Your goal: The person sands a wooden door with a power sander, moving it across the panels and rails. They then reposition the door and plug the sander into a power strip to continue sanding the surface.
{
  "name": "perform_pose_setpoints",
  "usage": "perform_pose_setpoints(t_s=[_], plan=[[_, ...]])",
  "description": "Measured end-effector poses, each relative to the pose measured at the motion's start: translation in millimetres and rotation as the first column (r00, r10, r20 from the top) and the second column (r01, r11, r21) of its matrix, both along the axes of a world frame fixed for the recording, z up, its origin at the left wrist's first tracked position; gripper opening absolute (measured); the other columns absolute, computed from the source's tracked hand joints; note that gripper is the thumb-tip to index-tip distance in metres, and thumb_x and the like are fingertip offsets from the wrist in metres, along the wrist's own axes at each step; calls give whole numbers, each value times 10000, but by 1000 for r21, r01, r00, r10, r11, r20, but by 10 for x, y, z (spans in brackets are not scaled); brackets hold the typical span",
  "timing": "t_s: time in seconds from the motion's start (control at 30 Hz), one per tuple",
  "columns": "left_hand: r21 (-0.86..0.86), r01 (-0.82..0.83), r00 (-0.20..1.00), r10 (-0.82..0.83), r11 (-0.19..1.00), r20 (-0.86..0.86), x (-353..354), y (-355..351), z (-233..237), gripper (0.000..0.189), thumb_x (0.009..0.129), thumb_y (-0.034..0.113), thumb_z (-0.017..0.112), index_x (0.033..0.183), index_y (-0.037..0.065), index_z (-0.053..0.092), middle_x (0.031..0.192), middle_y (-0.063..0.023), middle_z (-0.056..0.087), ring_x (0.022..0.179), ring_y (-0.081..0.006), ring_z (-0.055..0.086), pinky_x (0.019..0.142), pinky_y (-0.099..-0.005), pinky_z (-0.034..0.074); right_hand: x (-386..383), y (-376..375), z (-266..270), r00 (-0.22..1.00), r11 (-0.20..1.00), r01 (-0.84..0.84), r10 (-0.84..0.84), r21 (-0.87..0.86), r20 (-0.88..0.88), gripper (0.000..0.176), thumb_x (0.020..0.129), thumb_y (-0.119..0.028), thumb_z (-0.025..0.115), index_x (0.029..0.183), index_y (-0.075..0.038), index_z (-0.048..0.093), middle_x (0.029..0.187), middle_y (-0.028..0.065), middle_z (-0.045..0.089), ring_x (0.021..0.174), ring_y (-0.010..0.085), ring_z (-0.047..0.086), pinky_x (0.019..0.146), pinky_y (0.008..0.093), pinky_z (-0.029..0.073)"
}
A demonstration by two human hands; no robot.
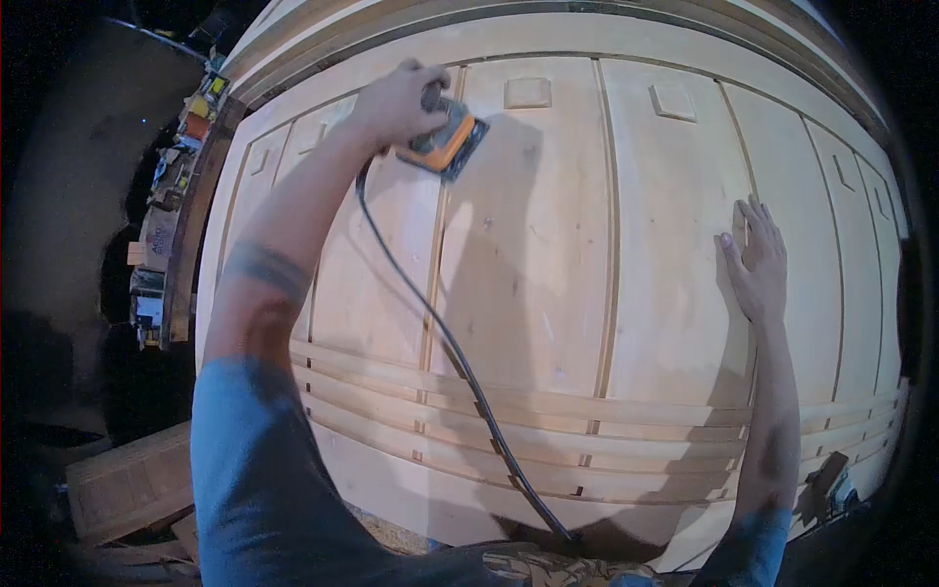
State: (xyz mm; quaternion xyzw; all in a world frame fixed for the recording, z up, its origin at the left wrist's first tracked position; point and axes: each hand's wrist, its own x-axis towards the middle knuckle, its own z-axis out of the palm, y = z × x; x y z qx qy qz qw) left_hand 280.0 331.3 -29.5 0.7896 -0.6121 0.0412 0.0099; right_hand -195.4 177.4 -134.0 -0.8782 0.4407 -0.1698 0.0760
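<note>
My left hand (pixel 396 106) is wrapped round an orange and black power sander (pixel 452 142) near the far left of a large pale wooden panel (pixel 548 293). The sander's pad rests on or just above the wood, across a groove; the exact contact is hard to make out. A dark cord (pixel 445 333) runs from the sander over the panel towards my body. On the right side, my right hand (pixel 758 259) lies on the wood with its fingers stretched out, holding nothing. Small raised square blocks (pixel 528 93) line the panel's far end.
Several horizontal slats (pixel 528 430) cross the panel's near end. A ledge (pixel 201 210) crowded with small boxes and containers stands at the left. A brown wooden piece (pixel 127 484) lies at lower left. A small dark tool (pixel 839 494) sits at the lower right edge.
</note>
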Motion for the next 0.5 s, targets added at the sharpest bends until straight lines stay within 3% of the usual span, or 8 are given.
perform_pose_setpoints(t_s=[0.23,0.4,0.5], plan=[[-13,13,999,-12,1000,50,353,-452,-26,489,746,374,715,1190,204,602,1163,-129,583,983,-351,660,840,-455,557,-72,-96,-47,993,997,-81,81,-2,81,515,955,-378,583,1378,-91,527,1509,139,437,1433,318,343,1174,444,258],[5,65,998,-65,998,-4,-23,123,17,484,735,355,716,1177,194,602,1162,-128,583,942,-361,666,828,-461,558,-100,-130,-136,992,996,-81,85,-46,95,502,950,-371,594,1369,-100,539,1491,152,458,1418,330,368,1159,452,283],[11,8,997,-7,1000,-72,-454,625,88,481,731,336,717,1175,189,604,1160,-136,580,903,-374,670,815,-463,560,-88,-110,-137,993,996,-64,70,-66,93,501,947,-375,598,1365,-103,541,1485,141,467,1413,326,376,1159,452,283]])
